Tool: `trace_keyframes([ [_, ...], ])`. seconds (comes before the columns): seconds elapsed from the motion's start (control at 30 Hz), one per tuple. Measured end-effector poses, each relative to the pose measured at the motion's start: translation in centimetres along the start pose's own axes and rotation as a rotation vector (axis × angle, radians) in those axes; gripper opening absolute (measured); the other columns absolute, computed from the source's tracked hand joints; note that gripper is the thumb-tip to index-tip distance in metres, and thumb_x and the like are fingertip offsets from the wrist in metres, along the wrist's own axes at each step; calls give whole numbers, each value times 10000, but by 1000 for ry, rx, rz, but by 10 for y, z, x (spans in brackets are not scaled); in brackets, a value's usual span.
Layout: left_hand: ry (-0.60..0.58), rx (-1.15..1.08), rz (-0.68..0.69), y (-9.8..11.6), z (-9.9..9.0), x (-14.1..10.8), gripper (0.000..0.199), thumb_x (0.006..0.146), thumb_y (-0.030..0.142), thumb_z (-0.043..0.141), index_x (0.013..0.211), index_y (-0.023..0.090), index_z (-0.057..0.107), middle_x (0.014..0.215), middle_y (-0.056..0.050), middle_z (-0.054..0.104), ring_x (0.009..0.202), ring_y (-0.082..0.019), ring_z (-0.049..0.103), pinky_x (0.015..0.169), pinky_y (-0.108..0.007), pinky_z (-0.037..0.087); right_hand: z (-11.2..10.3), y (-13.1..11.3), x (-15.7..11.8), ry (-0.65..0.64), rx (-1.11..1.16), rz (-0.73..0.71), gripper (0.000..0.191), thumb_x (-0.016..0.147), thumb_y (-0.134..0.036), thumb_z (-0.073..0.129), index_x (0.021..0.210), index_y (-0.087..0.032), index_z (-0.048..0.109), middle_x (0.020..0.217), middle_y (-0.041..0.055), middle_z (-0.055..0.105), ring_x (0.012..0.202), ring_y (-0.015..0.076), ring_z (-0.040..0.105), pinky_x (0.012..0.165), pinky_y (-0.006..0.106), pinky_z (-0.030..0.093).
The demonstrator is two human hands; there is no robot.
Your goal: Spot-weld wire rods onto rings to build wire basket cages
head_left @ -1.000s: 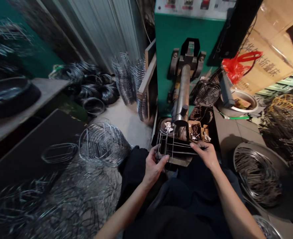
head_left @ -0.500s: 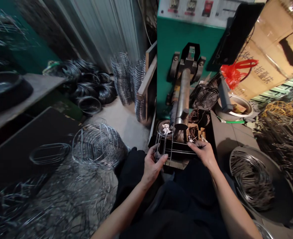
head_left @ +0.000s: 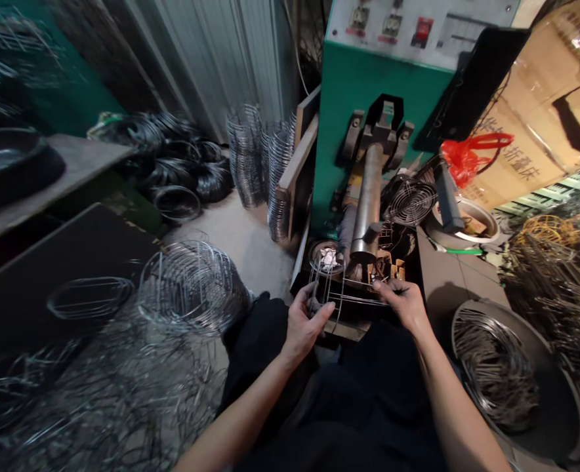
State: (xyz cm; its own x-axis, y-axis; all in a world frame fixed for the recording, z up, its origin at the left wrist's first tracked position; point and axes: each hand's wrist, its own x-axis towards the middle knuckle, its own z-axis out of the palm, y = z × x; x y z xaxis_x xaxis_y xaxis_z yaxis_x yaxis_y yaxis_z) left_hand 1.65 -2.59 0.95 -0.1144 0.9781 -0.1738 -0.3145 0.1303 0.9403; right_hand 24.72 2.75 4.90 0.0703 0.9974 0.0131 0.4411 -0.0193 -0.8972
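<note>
Single head-worn view, facing forward and down over lap (head_left: 349,393); wire rack (head_left: 342,297) near, green machine (head_left: 359,85) just beyond. Blurred left edge hard to judge.

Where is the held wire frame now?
In the head view, the wire frame is right of centre, between the left hand and right hand, below the metal cylinder of the green machine.

The wire frame (head_left: 342,295) is showing thin bare metal with a dull shine, while the cylinder (head_left: 369,196) is gleaming smoothly in grey metal. The green housing (head_left: 356,85) is looking like smooth painted metal. The red bag (head_left: 462,164) is catching light as thin, glossy, crinkled plastic; the carton (head_left: 536,141) is showing brown cardboard with shiny patches. The dark clothing (head_left: 353,406) is looking like matt cloth.
</note>
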Motion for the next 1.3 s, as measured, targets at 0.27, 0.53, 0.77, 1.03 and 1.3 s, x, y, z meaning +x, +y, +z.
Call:
trace_keyframes([
  [0.27,-11,17,7,0,2,4,702,754,448,827,1321,155,535,682,86,446,462,-63,427,373,-177,437,-3,0,7,1,-22,-3,662,713,-700,726,498,-219,325,527,-45,281,547,101,250,524,277,211],
  [0.53,-6,1,-8,1,6,7,687,740,441,832,1306,166,556,667,88,430,467,-58,423,400,-166,428,-5,-1,10,2,-37,12,668,706,-692,739,481,-211,335,508,-44,286,532,97,247,506,275,206],
  [0.77,-26,-18,-25,1,5,9,692,759,449,820,1309,152,524,664,94,421,468,-60,407,379,-166,425,-7,1,13,-2,-29,13,655,723,-678,735,485,-209,345,526,-42,294,548,99,262,513,270,210],
  [1.03,9,-26,-46,6,12,3,696,736,458,837,1271,144,521,626,106,444,412,-55,399,374,-178,421,-7,2,11,25,-36,1,639,740,-677,725,501,-204,368,530,-41,320,550,102,296,531,268,241],
  [1.3,-377,-130,-345,51,-38,-57,628,705,352,887,1206,132,578,889,-83,697,717,-195,678,692,-329,576,-60,15,-49,-362,-21,41,511,871,-644,617,682,-169,614,614,25,581,592,148,532,574,267,428],
])
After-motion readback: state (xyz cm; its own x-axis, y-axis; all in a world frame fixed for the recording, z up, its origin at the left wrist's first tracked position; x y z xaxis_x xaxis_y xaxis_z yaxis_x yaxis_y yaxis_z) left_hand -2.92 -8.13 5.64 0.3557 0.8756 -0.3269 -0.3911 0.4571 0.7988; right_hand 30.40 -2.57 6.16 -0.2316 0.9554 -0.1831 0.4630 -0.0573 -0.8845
